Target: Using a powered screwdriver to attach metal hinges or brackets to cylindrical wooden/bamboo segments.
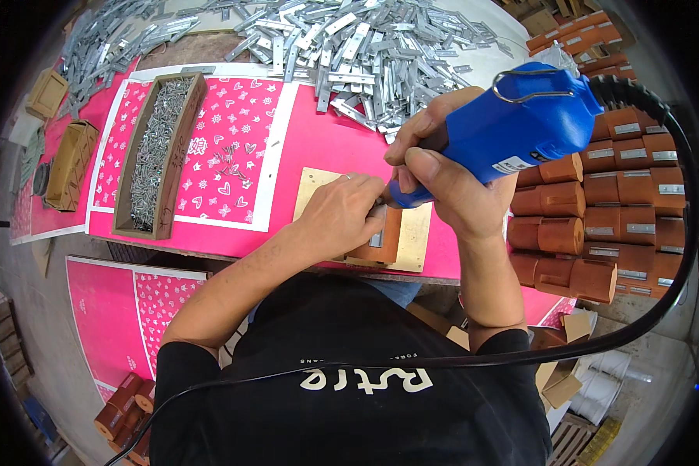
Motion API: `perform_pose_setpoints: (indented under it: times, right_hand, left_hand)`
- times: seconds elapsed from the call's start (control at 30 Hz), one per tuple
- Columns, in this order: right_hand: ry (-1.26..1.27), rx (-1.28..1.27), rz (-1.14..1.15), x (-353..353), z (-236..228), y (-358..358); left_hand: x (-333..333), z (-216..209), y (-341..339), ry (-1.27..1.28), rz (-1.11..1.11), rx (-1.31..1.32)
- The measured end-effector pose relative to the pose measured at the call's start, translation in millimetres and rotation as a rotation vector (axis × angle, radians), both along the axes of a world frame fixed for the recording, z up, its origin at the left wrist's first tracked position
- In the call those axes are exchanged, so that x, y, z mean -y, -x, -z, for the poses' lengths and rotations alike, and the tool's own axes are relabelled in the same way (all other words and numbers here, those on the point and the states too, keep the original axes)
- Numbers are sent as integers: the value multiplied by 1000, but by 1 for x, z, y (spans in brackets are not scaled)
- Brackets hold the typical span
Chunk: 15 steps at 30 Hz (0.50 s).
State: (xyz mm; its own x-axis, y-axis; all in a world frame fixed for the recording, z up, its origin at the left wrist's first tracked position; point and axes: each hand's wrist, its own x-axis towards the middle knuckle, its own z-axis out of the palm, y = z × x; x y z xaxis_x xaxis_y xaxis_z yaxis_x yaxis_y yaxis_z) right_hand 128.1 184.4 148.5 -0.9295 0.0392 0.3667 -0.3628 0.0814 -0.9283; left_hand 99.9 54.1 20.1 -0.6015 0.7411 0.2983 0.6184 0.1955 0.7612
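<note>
My right hand [462,175] is wrapped round a blue electric screwdriver [512,116], a wire hanging loop on its upper side. The driver slants down to the left, its nose end close to my left fingertips. With bent fingers, my left hand [338,213] grips a reddish-brown block [388,242] that carries a small grey metal plate [377,235]. Beneath the block is a yellowish board [417,245] on the pink table. My fingers and the driver hide the driver's tip and part of the block; any screw there cannot be seen.
A long wooden tray [182,159] of screws stands at left, with loose screws [229,161] beside it. Metal plates [373,54] are heaped at the back. Brown blocks [629,194] are stacked at right. The driver's black cable [664,279] loops round and across my front.
</note>
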Motion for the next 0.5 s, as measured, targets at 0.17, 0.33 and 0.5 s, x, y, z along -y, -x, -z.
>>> perform_pose_setpoints:
  times: [0.17,0.33,0.5]
  right_hand:
    - [-90,6,-15,5,-2,2]
    - [-131,33,3,12,3,3]
    - [-117,16,9,17,3,4]
  left_hand:
    - [-1,13,-2,-27,-3,39]
    - [-6,24,-5,-225,-34,38]
    - [-7,27,-8,-262,-66,32]
